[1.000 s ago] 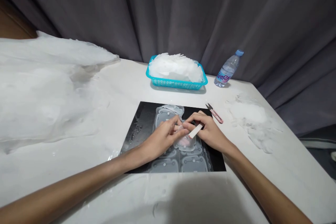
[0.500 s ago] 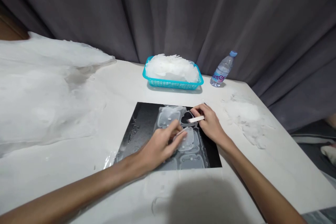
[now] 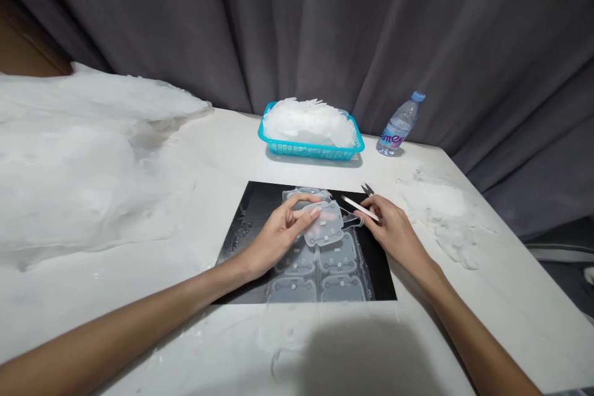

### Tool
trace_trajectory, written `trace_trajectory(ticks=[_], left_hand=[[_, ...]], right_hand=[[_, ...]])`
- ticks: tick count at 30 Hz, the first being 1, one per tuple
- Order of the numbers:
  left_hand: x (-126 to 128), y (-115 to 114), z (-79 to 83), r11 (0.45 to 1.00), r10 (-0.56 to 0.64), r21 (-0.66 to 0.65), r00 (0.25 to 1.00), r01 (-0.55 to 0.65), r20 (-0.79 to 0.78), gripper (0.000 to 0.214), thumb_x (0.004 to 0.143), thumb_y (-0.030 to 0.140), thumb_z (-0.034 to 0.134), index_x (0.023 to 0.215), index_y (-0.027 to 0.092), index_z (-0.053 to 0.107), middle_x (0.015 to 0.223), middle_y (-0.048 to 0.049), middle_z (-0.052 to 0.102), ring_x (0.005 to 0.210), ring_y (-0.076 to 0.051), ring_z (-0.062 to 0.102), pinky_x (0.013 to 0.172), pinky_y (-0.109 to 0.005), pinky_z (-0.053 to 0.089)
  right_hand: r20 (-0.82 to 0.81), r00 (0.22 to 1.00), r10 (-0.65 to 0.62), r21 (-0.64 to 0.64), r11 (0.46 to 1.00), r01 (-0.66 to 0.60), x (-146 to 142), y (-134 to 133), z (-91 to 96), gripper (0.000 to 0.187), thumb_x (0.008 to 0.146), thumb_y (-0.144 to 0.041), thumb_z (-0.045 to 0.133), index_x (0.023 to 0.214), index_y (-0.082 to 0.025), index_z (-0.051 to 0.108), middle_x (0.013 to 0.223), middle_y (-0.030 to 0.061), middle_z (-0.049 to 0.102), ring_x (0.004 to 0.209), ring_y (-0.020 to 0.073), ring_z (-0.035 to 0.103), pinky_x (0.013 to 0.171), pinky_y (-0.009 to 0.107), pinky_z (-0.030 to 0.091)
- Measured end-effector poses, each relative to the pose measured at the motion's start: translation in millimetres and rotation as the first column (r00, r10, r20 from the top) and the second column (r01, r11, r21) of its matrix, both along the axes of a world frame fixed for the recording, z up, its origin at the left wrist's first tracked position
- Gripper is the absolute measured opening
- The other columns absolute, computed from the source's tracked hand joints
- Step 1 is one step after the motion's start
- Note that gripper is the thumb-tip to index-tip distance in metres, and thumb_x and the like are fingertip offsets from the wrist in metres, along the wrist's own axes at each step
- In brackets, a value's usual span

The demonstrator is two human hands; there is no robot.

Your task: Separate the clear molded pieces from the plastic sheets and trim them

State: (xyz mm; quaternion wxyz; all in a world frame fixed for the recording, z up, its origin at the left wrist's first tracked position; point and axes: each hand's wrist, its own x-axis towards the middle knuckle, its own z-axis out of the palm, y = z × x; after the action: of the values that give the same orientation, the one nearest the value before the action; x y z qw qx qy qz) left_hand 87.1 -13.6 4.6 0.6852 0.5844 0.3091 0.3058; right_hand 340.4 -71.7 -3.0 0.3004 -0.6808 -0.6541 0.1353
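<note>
the translucent plastic piece (image 3: 323, 227), a small moulded shape with pale dots, is in the left hand (image 3: 278, 236). the fingers (image 3: 306, 211) are closed on its left edge, so the grip is shut on the piece and holds it tilted just above the black mat (image 3: 244, 223). to the right of that grip, near the piece's far corner, the right hand (image 3: 394, 230) is pinched shut on a thin white strip (image 3: 358, 210), whose free end points toward the piece. whether strip and piece touch cannot be told. below the left grip and nearer the person, more moulded plastic pieces (image 3: 325, 272) lie in rows on the mat, edge to edge.

the hold takes only one edge of what looks like a slick, floppy piece. it could slip or fold and drop among the rows below, where it would be hard to tell apart. the strip is held at one end, so a firm push might bend it or make it skid off the glossy surface. just beyond the right grip lie the thread snips (image 3: 367, 187), partly hidden by the knuckles, and a careless draw-back could knock them or nick a finger. loose white scraps (image 3: 436, 204) right of that grip could stick to the forearm. the turquoise basket (image 3: 310, 150) and the water bottle (image 3: 399, 125) stand well beyond both grips, at the back of the desk (image 3: 464, 297).
</note>
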Motion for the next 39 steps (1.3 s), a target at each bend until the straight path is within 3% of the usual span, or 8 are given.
trace_trajectory(ticks=[8,13,17,22,26,29,33,39], left_hand=[[2,-2,-5.3,1.0,-0.012,-0.01,0.996,0.013,0.089,0.051,0.082,0.03,0.087,0.122,0.023,0.056,0.107,-0.0043,0.077,0.089,-0.014,0.071,0.08,-0.025,0.054],[1,-1,-4.4,0.999,-0.004,0.046,0.999,0.002,0.042,0.052,0.082,0.033,0.086,0.126,0.024,0.061,0.109,-0.0033,0.07,0.089,-0.016,0.069,0.08,-0.029,0.057],[0,1,-1.3,0.989,0.038,0.146,0.999,-0.037,-0.005,0.049,0.083,0.036,0.085,0.127,0.025,0.068,0.131,-0.0067,0.066,0.106,-0.02,0.065,0.088,-0.03,0.054],[1,-2,4.4,0.998,0.028,0.065,1.0,-0.028,-0.003,0.031,0.081,0.038,0.086,0.103,0.018,0.076,0.103,-0.0044,0.072,0.091,-0.019,0.065,0.08,-0.029,0.053],[1,-4,8.7,0.998,0.026,0.065,1.0,-0.025,-0.013,0.026,0.087,0.041,0.081,0.086,0.016,0.075,0.085,-0.0021,0.069,0.079,-0.016,0.062,0.073,-0.026,0.05],[1,-5,9.9,0.998,0.033,0.051,0.999,-0.034,0.009,0.026,0.087,0.041,0.08,0.084,0.016,0.073,0.082,-0.002,0.068,0.078,-0.016,0.062,0.073,-0.027,0.05],[1,-5,7.7,0.997,0.081,0.002,0.995,-0.082,0.062,0.027,0.081,0.036,0.086,0.085,0.016,0.069,0.082,-0.0005,0.068,0.075,-0.015,0.062,0.071,-0.025,0.051],[0,-4,5.7,0.995,0.093,-0.055,0.988,-0.087,0.123,0.027,0.081,0.033,0.088,0.093,0.016,0.071,0.084,0.0001,0.07,0.075,-0.013,0.065,0.071,-0.021,0.052]], right_hand=[[0.122,0.992,0.027,0.023,0.999,-0.03,2,-5,7.7,0.022,0.101,-0.038,0.059,0.086,-0.024,0.068,0.084,0.0036,0.07,0.085,0.0246,0.063,0.076,0.035,0.045],[0.315,0.926,-0.206,0.219,0.966,0.14,16,0,-3.9,0.036,0.104,-0.05,0.05,0.108,-0.02,0.071,0.105,0.013,0.069,0.099,0.0317,0.06,0.078,0.04,0.046],[0.331,0.925,-0.185,0.184,0.974,0.129,24,7,-16.6,0.041,0.107,-0.049,0.041,0.111,-0.019,0.069,0.101,0.013,0.066,0.095,0.0307,0.059,0.079,0.041,0.046],[0.274,0.939,-0.208,0.185,0.97,0.161,24,12,-17.4,0.042,0.109,-0.04,0.032,0.098,-0.019,0.066,0.096,0.0133,0.061,0.091,0.0298,0.058,0.074,0.039,0.044],[0.178,0.958,-0.226,0.209,0.96,0.187,17,9,-8.4,0.037,0.111,-0.035,0.026,0.1,-0.02,0.059,0.098,0.0108,0.062,0.09,0.0257,0.059,0.077,0.037,0.046],[-0.116,0.984,-0.138,0.149,0.977,0.154,0,1,-1.9,0.037,0.112,-0.04,0.027,0.098,-0.022,0.057,0.086,0.0041,0.061,0.078,0.0196,0.058,0.073,0.032,0.047],[-0.574,0.819,0.027,-0.008,0.999,-0.038,-32,-11,2.5,0.037,0.106,-0.053,0.045,0.101,-0.021,0.062,0.081,0.0004,0.057,0.07,0.0157,0.053,0.065,0.027,0.044],[-0.732,0.675,0.089,-0.053,0.981,-0.187,-61,-21,0.8,0.04,0.096,-0.056,0.063,0.109,-0.019,0.071,0.083,0.0025,0.064,0.071,0.016,0.053,0.065,0.028,0.043]])
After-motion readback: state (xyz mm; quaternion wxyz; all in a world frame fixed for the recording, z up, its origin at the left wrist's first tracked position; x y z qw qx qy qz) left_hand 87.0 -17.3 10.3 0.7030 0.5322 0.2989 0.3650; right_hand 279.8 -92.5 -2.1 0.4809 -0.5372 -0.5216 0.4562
